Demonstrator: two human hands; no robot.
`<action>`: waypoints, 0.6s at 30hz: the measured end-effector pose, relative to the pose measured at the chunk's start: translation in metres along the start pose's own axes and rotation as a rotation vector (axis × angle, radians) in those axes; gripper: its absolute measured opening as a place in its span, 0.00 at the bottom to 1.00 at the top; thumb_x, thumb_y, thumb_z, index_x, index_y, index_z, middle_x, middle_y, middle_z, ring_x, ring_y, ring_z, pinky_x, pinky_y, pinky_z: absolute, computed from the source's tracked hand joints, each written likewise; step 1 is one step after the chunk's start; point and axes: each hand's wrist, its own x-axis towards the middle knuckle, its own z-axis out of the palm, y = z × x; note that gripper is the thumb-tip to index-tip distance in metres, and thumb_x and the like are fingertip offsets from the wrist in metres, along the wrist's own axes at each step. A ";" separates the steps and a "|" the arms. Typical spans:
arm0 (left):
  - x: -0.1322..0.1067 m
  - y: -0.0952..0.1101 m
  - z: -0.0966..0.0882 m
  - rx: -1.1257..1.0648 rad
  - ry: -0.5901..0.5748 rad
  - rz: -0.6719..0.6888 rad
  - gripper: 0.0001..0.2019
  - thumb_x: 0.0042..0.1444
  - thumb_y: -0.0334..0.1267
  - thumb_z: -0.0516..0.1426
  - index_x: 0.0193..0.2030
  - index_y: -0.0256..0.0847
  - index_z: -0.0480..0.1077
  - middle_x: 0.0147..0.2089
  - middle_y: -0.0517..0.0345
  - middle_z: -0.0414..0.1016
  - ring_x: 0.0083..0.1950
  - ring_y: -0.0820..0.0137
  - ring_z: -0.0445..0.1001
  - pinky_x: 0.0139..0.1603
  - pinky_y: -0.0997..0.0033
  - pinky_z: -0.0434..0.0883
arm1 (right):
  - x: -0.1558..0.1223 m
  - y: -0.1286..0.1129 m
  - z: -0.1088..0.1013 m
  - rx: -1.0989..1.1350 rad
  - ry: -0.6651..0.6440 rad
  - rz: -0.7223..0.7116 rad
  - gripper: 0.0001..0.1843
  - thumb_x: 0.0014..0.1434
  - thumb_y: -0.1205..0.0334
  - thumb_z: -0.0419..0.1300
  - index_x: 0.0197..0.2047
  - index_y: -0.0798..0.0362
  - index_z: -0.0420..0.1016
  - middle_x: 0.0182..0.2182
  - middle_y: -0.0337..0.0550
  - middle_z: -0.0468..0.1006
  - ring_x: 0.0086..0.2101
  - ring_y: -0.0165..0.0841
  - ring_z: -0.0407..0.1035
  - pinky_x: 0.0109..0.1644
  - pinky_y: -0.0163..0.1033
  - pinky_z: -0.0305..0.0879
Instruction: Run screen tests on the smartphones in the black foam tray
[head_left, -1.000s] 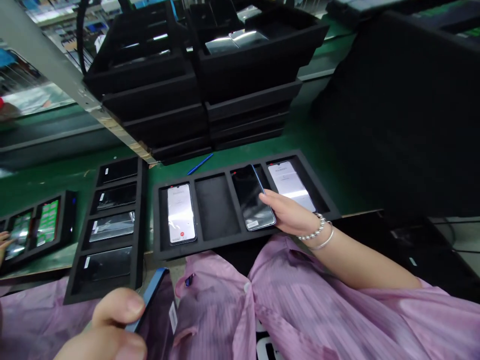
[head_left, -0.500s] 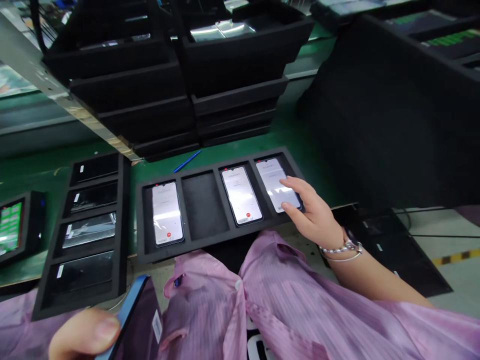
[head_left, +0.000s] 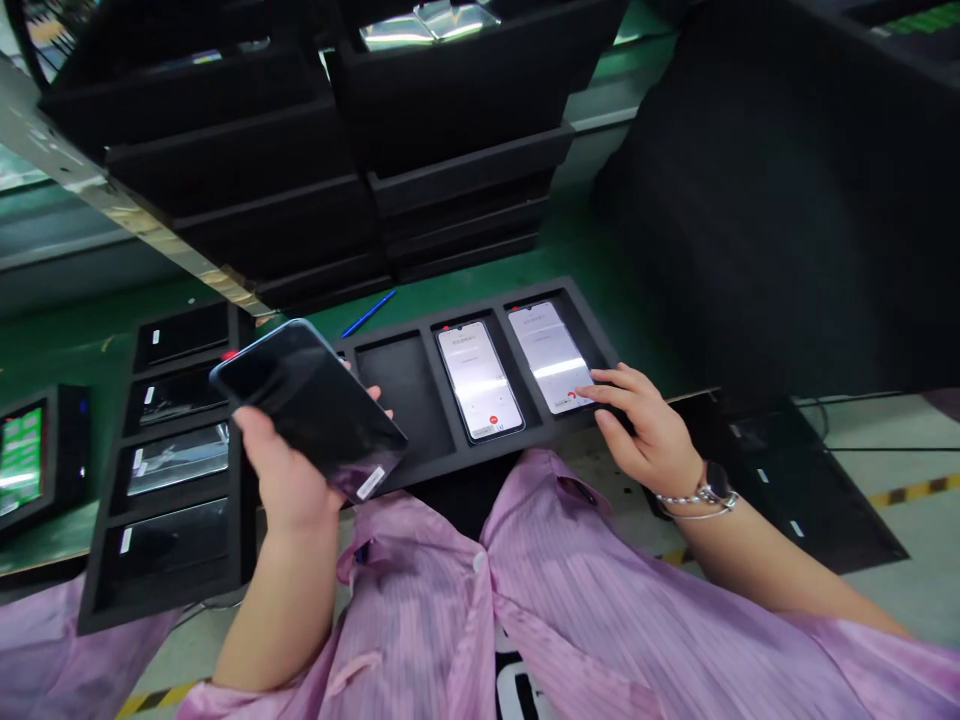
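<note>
My left hand (head_left: pixel 289 475) grips a dark-screened smartphone (head_left: pixel 311 405), tilted above the left end of a black foam tray (head_left: pixel 450 462). A white label shows near the phone's lower corner. My right hand (head_left: pixel 645 425) has its fingers spread, fingertips at the lower end of a lit phone (head_left: pixel 551 355) in the tray's rightmost slot; whether they touch the glass I cannot tell. Another lit phone (head_left: pixel 480 380) with a red round icon lies in the slot beside it. Left of that is a bare slot (head_left: pixel 405 400). The held phone covers the leftmost slot.
A second black tray (head_left: pixel 161 470) at left holds several dark phones. Stacked black trays (head_left: pixel 255 190) rise behind, and a large black box (head_left: pixel 750 210) stands at right. A blue pen (head_left: pixel 367 313) lies on the green table. At far left is a device with a green screen (head_left: pixel 21 455).
My left hand has raised its phone from the lower left up over the tray's left end. My right hand has shifted from the middle of the rightmost phone down to its lower end.
</note>
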 end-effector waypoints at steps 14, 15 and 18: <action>0.004 -0.033 -0.029 0.602 -0.298 0.074 0.32 0.66 0.59 0.58 0.72 0.47 0.64 0.80 0.49 0.55 0.81 0.50 0.51 0.79 0.43 0.58 | 0.022 -0.055 0.034 0.042 -0.296 -0.343 0.17 0.69 0.66 0.58 0.60 0.52 0.69 0.53 0.49 0.82 0.61 0.48 0.72 0.71 0.67 0.62; -0.005 -0.032 -0.037 0.774 -0.318 0.228 0.32 0.66 0.56 0.59 0.73 0.48 0.61 0.82 0.49 0.51 0.82 0.51 0.48 0.80 0.41 0.55 | 0.022 -0.057 0.037 0.024 -0.309 -0.342 0.17 0.70 0.66 0.58 0.61 0.53 0.68 0.53 0.50 0.82 0.61 0.49 0.72 0.70 0.68 0.63; -0.032 -0.031 -0.057 1.302 -0.424 0.661 0.24 0.68 0.48 0.61 0.67 0.46 0.68 0.79 0.44 0.55 0.82 0.47 0.46 0.80 0.35 0.48 | 0.022 -0.058 0.041 0.038 -0.307 -0.314 0.19 0.69 0.65 0.59 0.61 0.55 0.68 0.53 0.53 0.81 0.61 0.50 0.71 0.69 0.69 0.64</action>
